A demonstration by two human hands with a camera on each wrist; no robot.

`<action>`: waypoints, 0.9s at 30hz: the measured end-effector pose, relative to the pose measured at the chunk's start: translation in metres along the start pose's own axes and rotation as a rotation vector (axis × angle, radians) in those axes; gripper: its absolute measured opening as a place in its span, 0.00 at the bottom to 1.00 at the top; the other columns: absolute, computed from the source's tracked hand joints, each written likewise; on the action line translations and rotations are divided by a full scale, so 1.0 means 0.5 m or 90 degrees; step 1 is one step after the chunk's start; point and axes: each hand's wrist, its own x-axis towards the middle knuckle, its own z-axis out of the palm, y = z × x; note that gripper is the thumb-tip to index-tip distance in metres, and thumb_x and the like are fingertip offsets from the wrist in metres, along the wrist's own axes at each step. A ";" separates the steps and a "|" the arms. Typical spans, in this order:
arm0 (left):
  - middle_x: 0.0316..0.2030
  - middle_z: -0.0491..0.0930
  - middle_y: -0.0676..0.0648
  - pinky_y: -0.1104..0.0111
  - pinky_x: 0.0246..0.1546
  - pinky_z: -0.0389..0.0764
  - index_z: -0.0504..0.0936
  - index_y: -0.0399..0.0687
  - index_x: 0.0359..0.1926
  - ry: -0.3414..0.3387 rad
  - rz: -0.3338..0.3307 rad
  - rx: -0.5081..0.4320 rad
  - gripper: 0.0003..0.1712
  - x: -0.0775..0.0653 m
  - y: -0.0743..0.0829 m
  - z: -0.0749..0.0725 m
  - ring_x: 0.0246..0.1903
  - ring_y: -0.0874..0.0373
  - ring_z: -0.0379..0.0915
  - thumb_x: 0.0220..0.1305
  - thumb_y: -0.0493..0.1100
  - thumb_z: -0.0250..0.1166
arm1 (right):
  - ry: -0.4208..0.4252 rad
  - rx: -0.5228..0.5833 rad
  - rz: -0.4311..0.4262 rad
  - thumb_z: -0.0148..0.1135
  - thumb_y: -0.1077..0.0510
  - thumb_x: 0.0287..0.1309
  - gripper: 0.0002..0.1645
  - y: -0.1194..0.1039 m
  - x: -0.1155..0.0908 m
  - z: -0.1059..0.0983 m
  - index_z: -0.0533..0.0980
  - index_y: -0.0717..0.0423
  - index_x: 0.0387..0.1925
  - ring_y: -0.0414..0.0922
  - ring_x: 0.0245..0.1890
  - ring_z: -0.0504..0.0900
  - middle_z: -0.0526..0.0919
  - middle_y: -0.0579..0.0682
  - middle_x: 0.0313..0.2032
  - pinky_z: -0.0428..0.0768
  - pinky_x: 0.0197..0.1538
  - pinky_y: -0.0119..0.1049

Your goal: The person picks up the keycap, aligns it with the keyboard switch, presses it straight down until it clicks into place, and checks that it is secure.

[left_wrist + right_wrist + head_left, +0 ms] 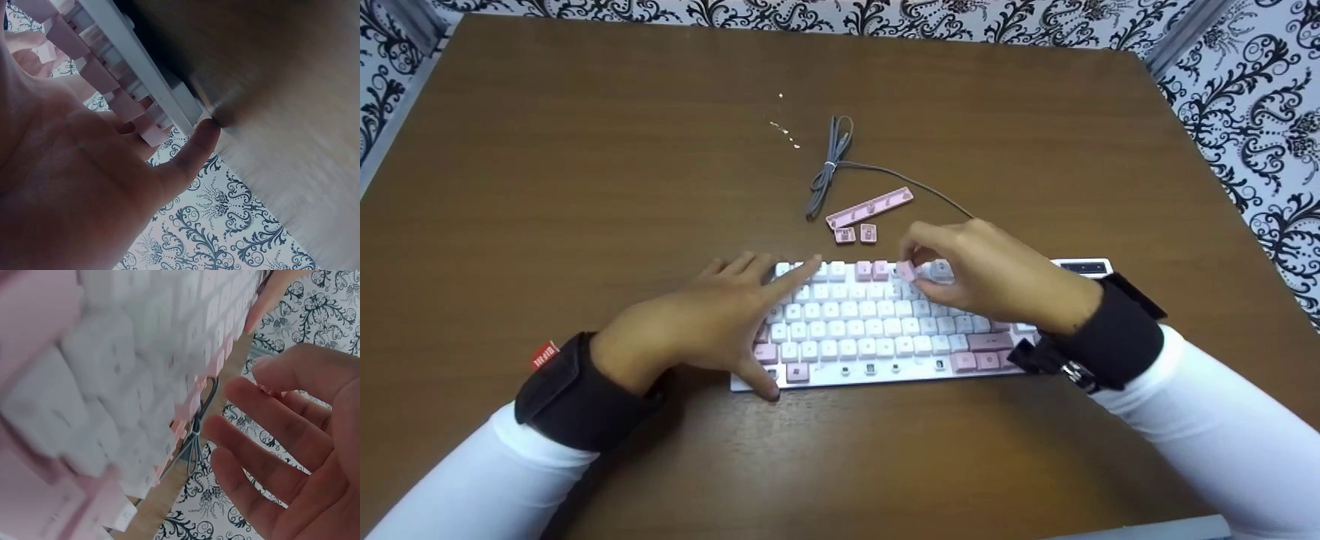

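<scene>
A white keyboard (pixel 877 328) with white and pink keycaps lies before me on the brown table. My left hand (pixel 697 322) grips its left end, the thumb along the front edge and the fingers spread toward the back edge. In the left wrist view the thumb (pixel 191 154) presses at the keyboard's edge, below a row of pink keycaps (pixel 98 73). Over the top row, my right hand (pixel 997 274) pinches a pink keycap (pixel 906 271) between thumb and index finger. Along the front row, several bare switches (pixel 870 369) show.
Behind the keyboard lie a long pink spacebar (pixel 870 208) and two small pink keycaps (pixel 845 235). A bundled grey cable (pixel 826 176) runs to the keyboard's back. Farther off are several tiny pale bits (pixel 785 132). A grey edge (pixel 1155 529) shows at the lower right.
</scene>
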 end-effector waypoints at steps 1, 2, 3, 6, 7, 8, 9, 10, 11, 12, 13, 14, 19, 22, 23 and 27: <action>0.73 0.55 0.34 0.33 0.71 0.51 0.34 0.67 0.80 0.001 0.001 0.001 0.82 0.000 0.000 0.000 0.74 0.33 0.49 0.31 0.73 0.79 | 0.002 -0.006 -0.006 0.71 0.62 0.54 0.14 -0.002 -0.005 0.003 0.78 0.56 0.43 0.46 0.46 0.87 0.88 0.49 0.40 0.84 0.52 0.42; 0.73 0.56 0.34 0.34 0.71 0.51 0.34 0.67 0.80 0.001 0.002 0.002 0.82 0.000 0.000 0.000 0.74 0.33 0.49 0.31 0.73 0.79 | 0.003 -0.012 -0.014 0.72 0.61 0.54 0.14 -0.003 -0.010 0.005 0.79 0.56 0.43 0.46 0.46 0.86 0.87 0.49 0.41 0.83 0.52 0.42; 0.73 0.56 0.34 0.34 0.71 0.51 0.34 0.67 0.80 0.003 0.003 0.003 0.82 0.000 0.000 0.000 0.74 0.33 0.50 0.31 0.73 0.79 | 0.003 -0.020 -0.023 0.72 0.61 0.54 0.14 -0.004 -0.014 0.008 0.80 0.55 0.42 0.46 0.46 0.84 0.87 0.49 0.41 0.83 0.52 0.42; 0.72 0.58 0.35 0.34 0.70 0.53 0.35 0.66 0.80 0.007 0.008 0.006 0.82 0.001 0.000 0.000 0.73 0.35 0.52 0.31 0.73 0.79 | -0.001 -0.035 -0.045 0.73 0.59 0.53 0.12 -0.003 -0.024 0.016 0.82 0.53 0.40 0.47 0.46 0.81 0.85 0.49 0.40 0.80 0.51 0.43; 0.72 0.58 0.35 0.35 0.70 0.53 0.35 0.66 0.80 0.008 0.008 0.007 0.82 0.001 -0.001 0.000 0.73 0.36 0.52 0.31 0.73 0.79 | -0.002 -0.036 -0.047 0.74 0.59 0.53 0.12 -0.002 -0.027 0.018 0.82 0.53 0.40 0.47 0.45 0.80 0.84 0.49 0.40 0.79 0.51 0.43; 0.72 0.58 0.36 0.35 0.70 0.53 0.35 0.67 0.80 0.009 0.008 0.006 0.82 0.001 -0.001 0.000 0.73 0.36 0.52 0.31 0.73 0.79 | -0.004 -0.037 -0.048 0.74 0.59 0.52 0.12 0.000 -0.029 0.021 0.82 0.52 0.39 0.47 0.45 0.79 0.84 0.49 0.40 0.78 0.52 0.43; 0.72 0.58 0.36 0.35 0.70 0.53 0.35 0.67 0.80 0.010 0.009 0.006 0.82 0.001 -0.001 0.001 0.73 0.37 0.52 0.31 0.73 0.79 | -0.006 -0.037 -0.045 0.74 0.59 0.52 0.11 0.001 -0.030 0.023 0.82 0.52 0.39 0.47 0.45 0.79 0.84 0.49 0.40 0.77 0.51 0.43; 0.72 0.58 0.36 0.35 0.71 0.53 0.36 0.67 0.80 0.010 0.009 0.005 0.82 0.001 -0.001 0.001 0.73 0.38 0.52 0.31 0.73 0.79 | -0.008 -0.036 -0.041 0.74 0.59 0.52 0.11 0.002 -0.032 0.024 0.82 0.52 0.39 0.47 0.44 0.78 0.83 0.49 0.39 0.76 0.51 0.43; 0.73 0.57 0.36 0.35 0.71 0.53 0.35 0.67 0.80 0.009 0.009 0.003 0.82 0.000 -0.001 0.001 0.73 0.38 0.52 0.31 0.73 0.79 | -0.010 -0.036 -0.036 0.74 0.58 0.52 0.11 0.004 -0.033 0.026 0.82 0.51 0.39 0.47 0.44 0.78 0.83 0.49 0.39 0.75 0.50 0.43; 0.73 0.57 0.36 0.35 0.71 0.53 0.36 0.66 0.80 0.010 0.011 0.003 0.82 0.000 -0.002 0.001 0.74 0.38 0.51 0.31 0.73 0.79 | -0.012 -0.036 -0.031 0.74 0.58 0.52 0.11 0.005 -0.034 0.027 0.82 0.51 0.39 0.47 0.43 0.78 0.83 0.49 0.39 0.75 0.49 0.44; 0.73 0.57 0.36 0.35 0.71 0.52 0.35 0.67 0.80 0.009 0.010 0.002 0.82 0.000 -0.002 0.001 0.74 0.38 0.51 0.31 0.73 0.79 | -0.015 -0.035 -0.026 0.74 0.58 0.52 0.12 0.006 -0.035 0.028 0.82 0.51 0.39 0.47 0.43 0.78 0.83 0.49 0.39 0.75 0.49 0.44; 0.73 0.57 0.36 0.35 0.71 0.52 0.35 0.67 0.80 0.009 0.011 0.002 0.82 0.000 -0.002 0.001 0.74 0.38 0.51 0.31 0.73 0.79 | -0.019 -0.035 -0.021 0.74 0.58 0.52 0.11 0.007 -0.036 0.029 0.82 0.51 0.39 0.47 0.43 0.77 0.82 0.49 0.39 0.75 0.49 0.44; 0.73 0.56 0.35 0.35 0.71 0.51 0.35 0.67 0.80 0.002 0.005 -0.002 0.82 0.000 -0.001 0.001 0.74 0.37 0.50 0.31 0.73 0.79 | -0.029 -0.032 -0.002 0.74 0.57 0.53 0.12 0.010 -0.041 0.031 0.82 0.51 0.39 0.47 0.45 0.77 0.82 0.49 0.40 0.77 0.50 0.44; 0.73 0.56 0.34 0.34 0.71 0.50 0.34 0.68 0.80 -0.001 0.001 -0.002 0.82 0.001 0.000 0.001 0.74 0.34 0.50 0.31 0.73 0.79 | -0.026 -0.034 0.004 0.74 0.56 0.53 0.12 0.010 -0.043 0.032 0.82 0.51 0.40 0.47 0.44 0.77 0.81 0.49 0.39 0.77 0.49 0.43; 0.73 0.56 0.34 0.34 0.71 0.51 0.34 0.68 0.80 -0.001 0.000 0.000 0.82 0.001 0.000 0.001 0.74 0.34 0.50 0.31 0.73 0.79 | -0.025 -0.036 0.004 0.74 0.56 0.53 0.13 0.009 -0.044 0.032 0.82 0.50 0.40 0.46 0.43 0.77 0.81 0.49 0.39 0.77 0.49 0.43; 0.72 0.57 0.35 0.35 0.71 0.52 0.34 0.68 0.80 0.003 0.002 0.005 0.83 0.001 0.001 0.001 0.72 0.34 0.52 0.31 0.73 0.79 | -0.017 -0.044 0.003 0.74 0.57 0.52 0.16 0.006 -0.050 0.031 0.81 0.50 0.44 0.45 0.42 0.76 0.81 0.49 0.39 0.77 0.47 0.42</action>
